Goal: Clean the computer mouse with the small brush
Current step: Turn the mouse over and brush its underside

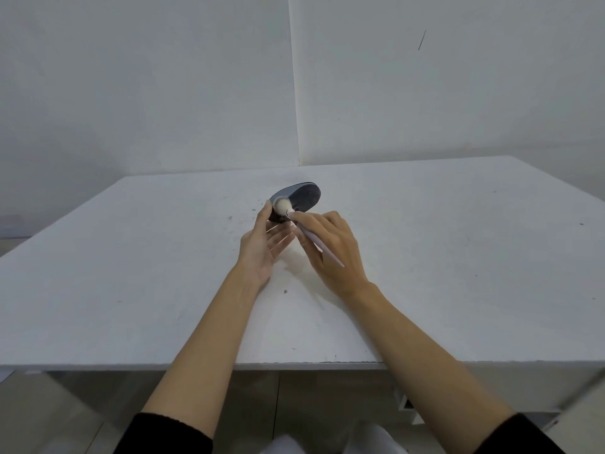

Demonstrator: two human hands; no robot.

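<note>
While the dark grey, oval plastic computer mouse (pixel 296 199) is held tilted up above the white desk (pixel 425 257), with its flat underside turned toward the camera, the step in hand is judged to be the brushing of that underside. The mouse is pinched at its near end by the left hand (pixel 262 247), thumb on the left edge and fingers underneath, the palm open upward. The small brush with pale pink handle and white fluffy bristles (pixel 283 206) is held pen-fashion in the grip of the right hand (pixel 330 250), fingers closed round the handle near the ferrule, and its bristles are pressed against the lower left part of the underside.

For the step to be done well, light short strokes should be drawn outward toward the rim, and the mouse turned so that seams and recesses are reached.

The mouse's long axis runs from lower left to upper right, its far end pointing away and to the right, toward the wall.
</note>
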